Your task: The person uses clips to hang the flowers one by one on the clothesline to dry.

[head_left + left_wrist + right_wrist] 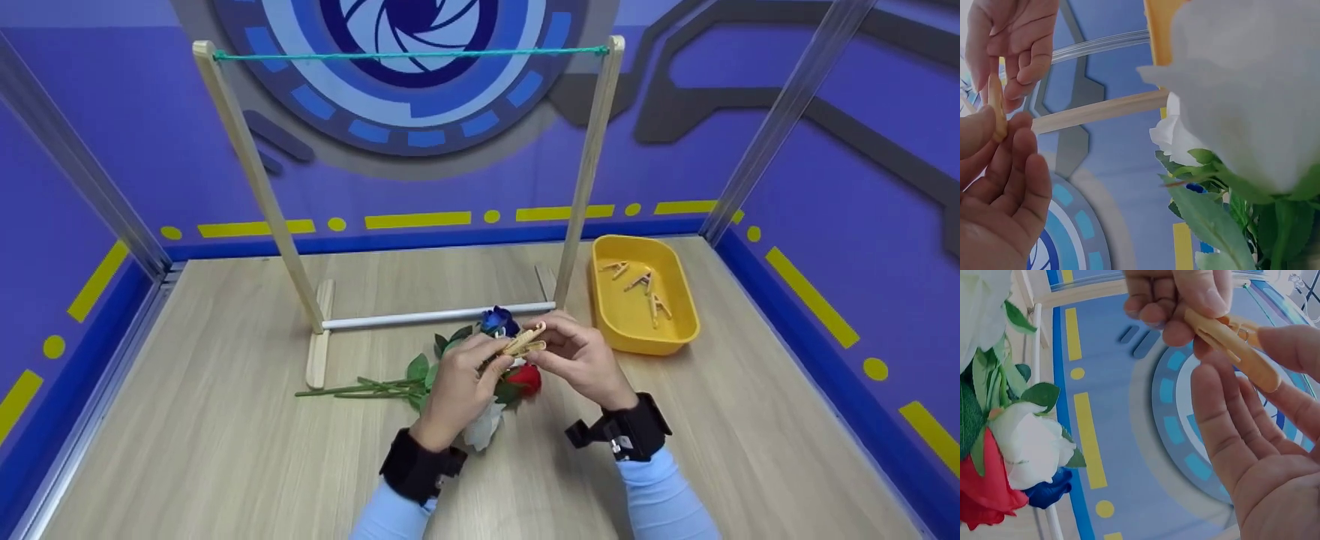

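In the head view a light wooden clothespin (pixel 525 341) is held between both hands, above a bunch of roses. My left hand (pixel 463 379) pinches one end between thumb and fingers. At the clothespin's other end, my right hand (pixel 585 358) has its thumb and forefinger on the two legs, which the right wrist view shows spread apart. Beneath the hands lie a blue rose (pixel 496 321), a red rose (pixel 527 381) and a white rose (pixel 484 426), their green stems (pixel 352 393) pointing left. A second white rose (pixel 1033 447) shows in the right wrist view. Leaves are partly hidden by the left hand.
Behind the roses stands a wooden frame (pixel 262 187) with a green string (pixel 412 55) tied across its top and a white bar (pixel 442 316) low down. To the right, a yellow basket (pixel 649 343) holds three clothespins (pixel 639 282). Patterned walls enclose the table (pixel 225 450).
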`<state>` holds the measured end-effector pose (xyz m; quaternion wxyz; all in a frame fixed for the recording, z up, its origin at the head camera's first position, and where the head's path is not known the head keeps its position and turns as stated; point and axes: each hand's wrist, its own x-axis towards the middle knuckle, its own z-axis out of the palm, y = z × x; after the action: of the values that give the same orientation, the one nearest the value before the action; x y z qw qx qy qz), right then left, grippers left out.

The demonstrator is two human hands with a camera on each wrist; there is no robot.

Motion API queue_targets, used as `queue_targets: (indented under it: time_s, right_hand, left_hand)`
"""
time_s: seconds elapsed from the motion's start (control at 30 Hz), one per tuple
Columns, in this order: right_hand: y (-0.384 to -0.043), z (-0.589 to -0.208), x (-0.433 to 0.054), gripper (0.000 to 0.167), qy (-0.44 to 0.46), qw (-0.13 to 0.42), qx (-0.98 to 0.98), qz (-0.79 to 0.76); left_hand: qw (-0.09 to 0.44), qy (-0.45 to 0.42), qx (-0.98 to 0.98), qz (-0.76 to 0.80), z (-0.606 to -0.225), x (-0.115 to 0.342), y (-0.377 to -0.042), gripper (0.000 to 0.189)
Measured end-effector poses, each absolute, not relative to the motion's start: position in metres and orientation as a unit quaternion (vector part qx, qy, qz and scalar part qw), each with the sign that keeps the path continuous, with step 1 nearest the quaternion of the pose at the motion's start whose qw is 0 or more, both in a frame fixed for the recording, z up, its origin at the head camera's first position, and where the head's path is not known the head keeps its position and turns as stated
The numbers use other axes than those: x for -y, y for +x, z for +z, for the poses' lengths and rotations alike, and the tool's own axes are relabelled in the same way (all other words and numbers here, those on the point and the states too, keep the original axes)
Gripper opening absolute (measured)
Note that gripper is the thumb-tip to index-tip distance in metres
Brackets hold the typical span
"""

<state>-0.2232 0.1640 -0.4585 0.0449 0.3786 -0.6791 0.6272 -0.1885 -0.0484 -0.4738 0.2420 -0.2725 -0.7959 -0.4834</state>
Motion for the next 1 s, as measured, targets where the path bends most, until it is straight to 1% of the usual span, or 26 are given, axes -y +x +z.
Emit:
queue_targets:
  time_s: [0.23, 0.4, 0.57, 0.67, 0.77, 1.0]
  right_hand:
    - [-0.223, -0.457, -0.166, 0.039, 0.404, 0.018, 0.669, 0.624]
    - [-0.221, -0.456, -0.164, 0.037, 0.405, -0.004, 0.660, 0.633]
    - [-0.220, -0.455, -0.164, 0.034, 0.395, 0.001, 0.659, 0.640]
    - [-0.221, -0.454, -0.165, 0.034, 0.387, 0.011, 0.657, 0.647]
    - [-0.222, -0.454, -0.167, 0.034, 0.384, 0.018, 0.653, 0.652]
    - [-0.222, -0.453, -0.170, 0.032, 0.362, 0.022, 0.662, 0.655]
  left_hand:
    - [0.176, -0.281, 0.795, -0.507, -0.469, 0.051, -0.187, 0.024]
    - [0.136, -0.282, 0.793, -0.523, -0.467, 0.055, -0.186, 0.027]
    - [0.134, -0.280, 0.803, -0.509, -0.465, 0.064, -0.185, 0.030]
    - [0.146, -0.271, 0.821, -0.482, -0.465, 0.074, -0.186, 0.029]
    - [0.144, -0.256, 0.847, -0.443, -0.465, 0.085, -0.184, 0.025]
    - [0.085, -0.235, 0.907, -0.340, -0.475, 0.109, -0.171, 0.015]
